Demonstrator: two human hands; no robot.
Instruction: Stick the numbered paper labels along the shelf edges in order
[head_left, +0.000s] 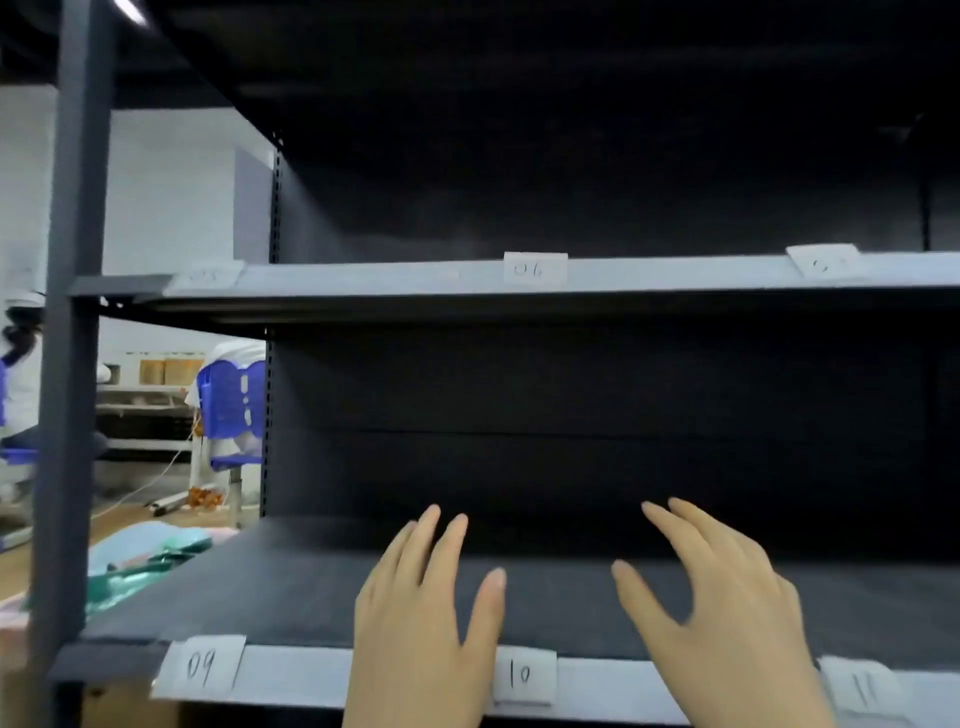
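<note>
left hand (421, 618): fingers straight, spread, palm down | right hand (727, 613): fingers spread, empty

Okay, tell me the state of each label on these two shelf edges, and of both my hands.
Label 09: stuck on lower shelf edge, left end.
Label 10: stuck on lower shelf edge, middle.
Label 11: stuck on lower shelf edge, right.
Label 06: stuck on upper shelf edge, middle.
Upper left label: stuck, number unreadable.
Upper right label: stuck, number unreadable.
Left hand: open, holding nothing.
Right hand: open, holding nothing.
</note>
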